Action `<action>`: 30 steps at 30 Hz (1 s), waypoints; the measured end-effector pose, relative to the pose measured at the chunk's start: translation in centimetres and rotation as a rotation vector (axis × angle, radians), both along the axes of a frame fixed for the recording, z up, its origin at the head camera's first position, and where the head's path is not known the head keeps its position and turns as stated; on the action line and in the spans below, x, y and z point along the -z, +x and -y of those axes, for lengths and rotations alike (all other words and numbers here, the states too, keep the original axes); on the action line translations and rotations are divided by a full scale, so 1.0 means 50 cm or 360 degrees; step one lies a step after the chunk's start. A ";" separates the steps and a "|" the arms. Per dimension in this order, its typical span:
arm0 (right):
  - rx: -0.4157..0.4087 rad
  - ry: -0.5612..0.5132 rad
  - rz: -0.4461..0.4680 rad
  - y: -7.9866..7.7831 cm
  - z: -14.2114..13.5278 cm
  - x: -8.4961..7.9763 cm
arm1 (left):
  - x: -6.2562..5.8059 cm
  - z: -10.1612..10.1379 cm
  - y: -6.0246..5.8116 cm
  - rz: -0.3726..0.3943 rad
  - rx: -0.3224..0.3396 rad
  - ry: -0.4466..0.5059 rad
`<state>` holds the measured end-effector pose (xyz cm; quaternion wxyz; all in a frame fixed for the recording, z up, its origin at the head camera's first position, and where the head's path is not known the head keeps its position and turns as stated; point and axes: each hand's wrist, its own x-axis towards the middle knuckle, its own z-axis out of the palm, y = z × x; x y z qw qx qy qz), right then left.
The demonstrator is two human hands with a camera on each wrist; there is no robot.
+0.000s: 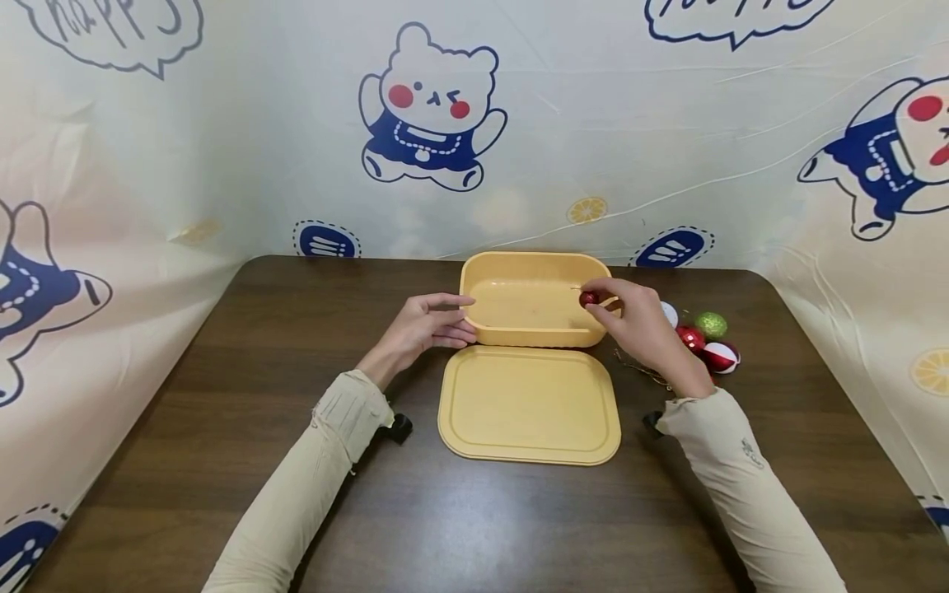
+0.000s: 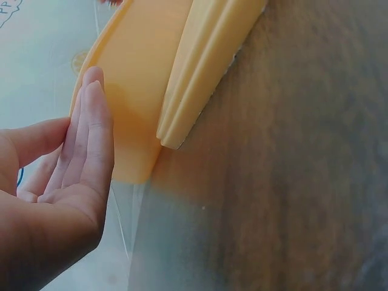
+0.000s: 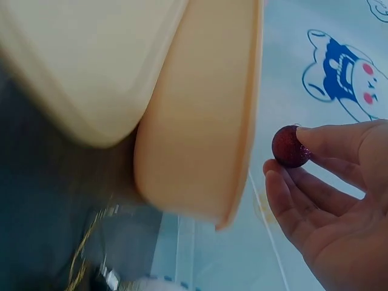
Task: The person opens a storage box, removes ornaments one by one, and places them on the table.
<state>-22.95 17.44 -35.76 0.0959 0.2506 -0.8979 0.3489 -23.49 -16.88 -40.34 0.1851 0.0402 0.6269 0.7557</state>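
Note:
A yellow rectangular box (image 1: 537,338) stands near the table's far edge, its inside facing up. My left hand (image 1: 430,323) touches the box's left end, its fingers mostly straight along the outer wall in the left wrist view. Above the right part of the box, my right hand (image 1: 641,317) pinches a small dark red Christmas ball (image 3: 291,147) between thumb and fingertips. The matching yellow lid (image 1: 530,403) lies flat on the table, directly in front of the box.
Right of the box are more Christmas balls: a green glittery one (image 1: 711,325), a red one (image 1: 691,338), a red-and-white one (image 1: 721,357) and a partly hidden white one (image 1: 670,314). A gold string (image 1: 643,370) lies near the right hand. A patterned cloth hangs behind the table.

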 end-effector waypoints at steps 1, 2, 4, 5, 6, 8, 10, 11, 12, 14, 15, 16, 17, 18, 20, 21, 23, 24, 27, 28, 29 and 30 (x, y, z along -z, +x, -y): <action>0.0019 0.0005 -0.0021 0.005 -0.011 0.000 | 0.000 -0.001 0.000 0.0000 0.0003 0.0002; 0.0037 0.0008 -0.0041 0.011 -0.022 0.000 | 0.000 -0.002 0.000 0.0003 0.0004 0.0003; 0.0080 0.0020 -0.0078 0.021 -0.042 -0.002 | 0.000 -0.002 0.000 0.0004 0.0000 -0.0002; 0.0099 0.0023 -0.0091 0.027 -0.053 -0.003 | 0.000 -0.002 0.000 0.0002 -0.0001 -0.0006; 0.0121 0.0023 -0.0101 0.032 -0.062 -0.004 | -0.001 -0.002 0.000 0.0001 0.0000 -0.0010; 0.0147 0.0025 -0.0138 0.043 -0.081 -0.009 | -0.002 -0.002 0.001 -0.0004 0.0005 -0.0015; 0.0175 0.0039 -0.0187 0.052 -0.098 -0.015 | -0.002 -0.001 0.002 -0.0008 0.0013 -0.0010; 0.0185 0.0042 -0.0208 0.057 -0.107 -0.018 | -0.002 -0.001 0.002 -0.0006 0.0014 -0.0006; 0.0203 0.0052 -0.0226 0.061 -0.114 -0.022 | -0.001 -0.001 0.002 -0.0004 0.0016 -0.0001; 0.0233 0.0067 -0.0246 0.069 -0.129 -0.028 | 0.000 0.000 0.001 -0.0002 0.0017 0.0007; 0.0253 0.0072 -0.0250 0.073 -0.134 -0.031 | 0.002 0.001 0.001 0.0000 0.0016 0.0013; 0.0262 0.0075 -0.0249 0.076 -0.140 -0.033 | 0.003 0.002 0.001 0.0001 0.0014 0.0014; 0.0275 0.0076 -0.0241 0.079 -0.145 -0.035 | 0.003 0.003 0.001 0.0000 0.0012 0.0015; 0.0286 0.0079 -0.0238 0.080 -0.150 -0.036 | 0.004 0.004 0.001 -0.0001 0.0013 0.0014; 0.0301 0.0090 -0.0246 0.084 -0.161 -0.037 | 0.004 0.005 0.001 0.0000 0.0013 0.0015; 0.0311 0.0093 -0.0253 0.086 -0.167 -0.038 | 0.004 0.005 0.001 0.0001 0.0011 0.0015; 0.0333 0.0090 -0.0267 0.090 -0.179 -0.037 | 0.004 0.004 0.001 0.0002 0.0008 0.0010; 0.0345 0.0086 -0.0275 0.092 -0.186 -0.036 | 0.004 0.004 0.001 0.0005 0.0007 0.0008; 0.0375 0.0048 -0.0271 0.097 -0.207 -0.033 | 0.003 0.003 0.001 0.0010 0.0000 -0.0001; 0.0380 0.0033 -0.0259 0.097 -0.214 -0.032 | 0.003 0.002 0.001 0.0013 -0.0001 -0.0004; 0.0386 0.0022 -0.0245 0.098 -0.221 -0.031 | 0.003 0.002 0.001 0.0014 -0.0003 -0.0006; 0.0392 0.0014 -0.0225 0.099 -0.228 -0.029 | 0.003 0.002 0.001 0.0016 -0.0006 -0.0009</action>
